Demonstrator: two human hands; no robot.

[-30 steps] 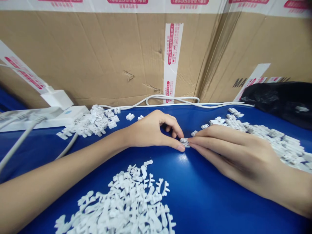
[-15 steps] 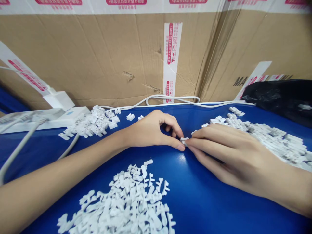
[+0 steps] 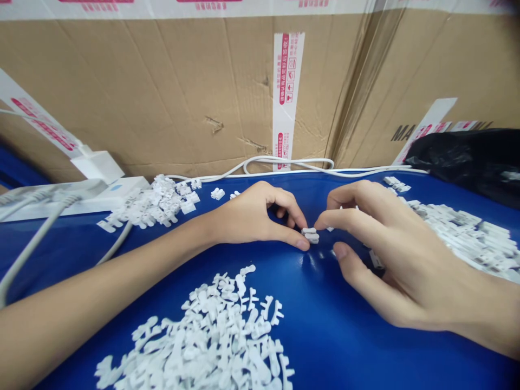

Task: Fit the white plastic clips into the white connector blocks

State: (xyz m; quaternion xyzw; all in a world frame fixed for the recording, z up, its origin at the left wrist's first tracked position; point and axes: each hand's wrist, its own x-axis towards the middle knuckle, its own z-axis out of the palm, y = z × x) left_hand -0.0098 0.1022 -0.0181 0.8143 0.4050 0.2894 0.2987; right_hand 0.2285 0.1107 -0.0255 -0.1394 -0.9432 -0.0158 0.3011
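Pinching a small white clip [image 3: 311, 234] between thumb and forefinger of the left hand [image 3: 252, 216], low over the blue surface [image 3: 325, 325]. Touching it with the forefinger tip of the right hand [image 3: 390, 244], thumb apart, fingers loosely curled. Beyond the right hand, a black bag [image 3: 467, 157], contents hidden.

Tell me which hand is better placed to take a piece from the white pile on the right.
Right, probably. The right hand is open, thumb and forefinger apart, and lies beside the right pile. The left hand pinches a small white clip and is farther from that pile.
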